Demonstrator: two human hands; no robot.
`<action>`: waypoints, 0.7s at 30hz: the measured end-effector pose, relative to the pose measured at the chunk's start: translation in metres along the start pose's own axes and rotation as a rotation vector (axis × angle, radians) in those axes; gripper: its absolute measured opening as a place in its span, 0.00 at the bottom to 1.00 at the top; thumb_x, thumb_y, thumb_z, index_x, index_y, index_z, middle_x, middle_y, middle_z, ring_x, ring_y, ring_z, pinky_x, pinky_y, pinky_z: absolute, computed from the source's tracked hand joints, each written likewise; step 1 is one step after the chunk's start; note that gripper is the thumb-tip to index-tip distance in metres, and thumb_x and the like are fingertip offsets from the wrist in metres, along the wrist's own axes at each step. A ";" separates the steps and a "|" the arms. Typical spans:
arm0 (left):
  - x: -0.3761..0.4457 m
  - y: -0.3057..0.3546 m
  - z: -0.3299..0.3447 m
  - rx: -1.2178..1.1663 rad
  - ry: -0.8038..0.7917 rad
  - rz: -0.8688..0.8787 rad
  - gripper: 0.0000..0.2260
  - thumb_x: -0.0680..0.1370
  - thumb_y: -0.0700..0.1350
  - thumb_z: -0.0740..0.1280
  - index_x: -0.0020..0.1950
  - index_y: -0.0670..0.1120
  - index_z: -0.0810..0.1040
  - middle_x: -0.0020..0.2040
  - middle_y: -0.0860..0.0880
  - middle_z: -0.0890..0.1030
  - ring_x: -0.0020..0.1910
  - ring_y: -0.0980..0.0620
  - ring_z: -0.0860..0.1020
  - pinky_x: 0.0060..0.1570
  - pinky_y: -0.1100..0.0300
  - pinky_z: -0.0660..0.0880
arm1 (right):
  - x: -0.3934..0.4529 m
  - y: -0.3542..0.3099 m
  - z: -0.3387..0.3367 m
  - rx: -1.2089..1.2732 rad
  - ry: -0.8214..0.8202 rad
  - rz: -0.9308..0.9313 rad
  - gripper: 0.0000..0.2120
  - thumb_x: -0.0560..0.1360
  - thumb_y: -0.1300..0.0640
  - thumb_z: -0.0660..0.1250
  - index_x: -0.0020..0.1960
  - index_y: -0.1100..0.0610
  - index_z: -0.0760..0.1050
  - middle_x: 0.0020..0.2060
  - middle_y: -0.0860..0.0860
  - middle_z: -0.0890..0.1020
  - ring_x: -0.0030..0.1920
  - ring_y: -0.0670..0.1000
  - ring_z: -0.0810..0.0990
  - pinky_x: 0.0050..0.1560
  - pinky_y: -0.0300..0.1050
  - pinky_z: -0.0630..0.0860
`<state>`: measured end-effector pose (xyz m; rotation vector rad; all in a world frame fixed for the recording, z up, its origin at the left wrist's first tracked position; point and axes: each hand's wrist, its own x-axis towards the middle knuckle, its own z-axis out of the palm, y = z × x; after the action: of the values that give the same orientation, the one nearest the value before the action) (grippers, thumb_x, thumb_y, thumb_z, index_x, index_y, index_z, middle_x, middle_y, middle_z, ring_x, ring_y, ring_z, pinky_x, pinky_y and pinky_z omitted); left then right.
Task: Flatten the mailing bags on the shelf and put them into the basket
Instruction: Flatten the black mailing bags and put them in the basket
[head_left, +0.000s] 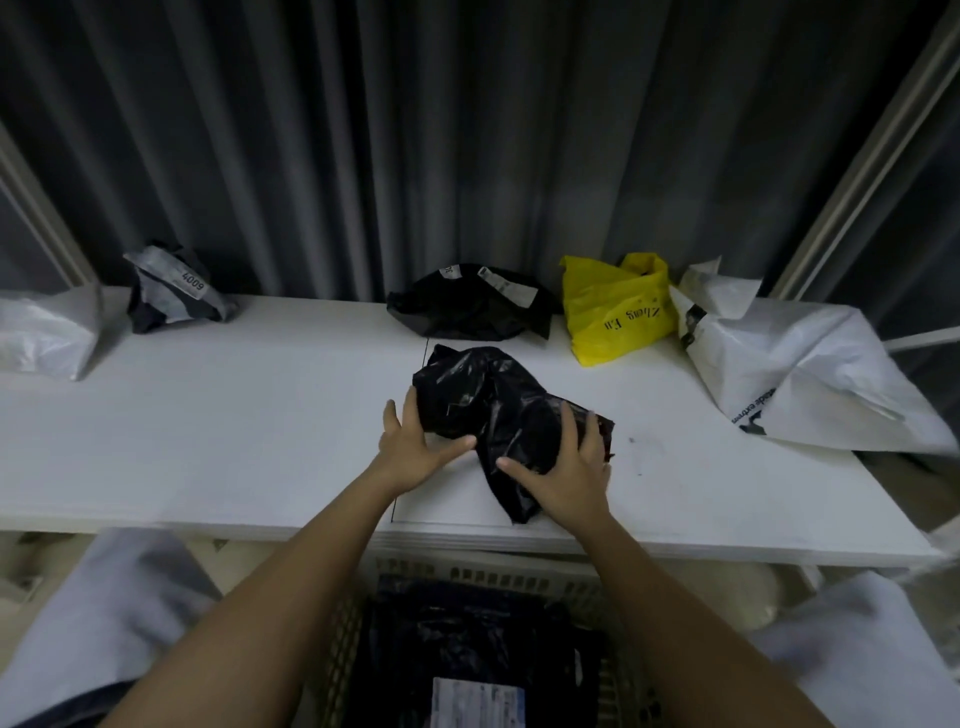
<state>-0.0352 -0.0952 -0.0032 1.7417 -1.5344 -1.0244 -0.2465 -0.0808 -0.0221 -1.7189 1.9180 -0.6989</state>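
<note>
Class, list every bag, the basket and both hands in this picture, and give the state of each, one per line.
Glossy black plastic mailing bag: crumpled, on shelf, under both hands.
Left hand: open, touching bag's left edge.
Right hand: open, pressing bag.
Matte black bag: crumpled, at back.
Yellow plastic bag: upright, puffed.
Grey labelled bag: scrunched.
White bag: lying, rumpled.
Cream slotted basket: below shelf, holding dark bags.

"4009" on a white label on the crumpled grey mailing bag (174, 291), upside-down "Zhong Fa" on the yellow plastic bag (618, 312), partial "extrem" on the white mailing bag (810, 374)
</note>
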 end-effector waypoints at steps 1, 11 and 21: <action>0.001 -0.003 0.002 0.015 0.012 0.027 0.44 0.72 0.59 0.71 0.78 0.54 0.47 0.77 0.42 0.49 0.76 0.43 0.55 0.72 0.45 0.59 | -0.002 0.000 0.006 -0.067 0.022 -0.018 0.54 0.63 0.27 0.67 0.77 0.43 0.41 0.77 0.53 0.41 0.77 0.59 0.44 0.72 0.65 0.47; 0.019 -0.007 -0.005 0.168 0.277 0.091 0.04 0.79 0.40 0.64 0.47 0.45 0.78 0.51 0.44 0.79 0.44 0.48 0.77 0.46 0.58 0.72 | 0.004 0.005 0.005 -0.358 0.144 -0.090 0.28 0.71 0.63 0.67 0.70 0.58 0.66 0.67 0.60 0.66 0.62 0.64 0.67 0.59 0.57 0.68; 0.005 -0.041 -0.013 0.348 0.213 -0.048 0.09 0.78 0.36 0.60 0.51 0.45 0.77 0.56 0.37 0.75 0.50 0.38 0.75 0.47 0.53 0.72 | 0.010 0.033 -0.019 -0.464 0.040 0.011 0.23 0.70 0.57 0.64 0.65 0.54 0.72 0.66 0.56 0.68 0.65 0.62 0.65 0.65 0.57 0.62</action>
<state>-0.0022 -0.0947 -0.0313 2.0568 -1.6090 -0.5929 -0.2849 -0.0869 -0.0296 -1.9675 2.2440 -0.2952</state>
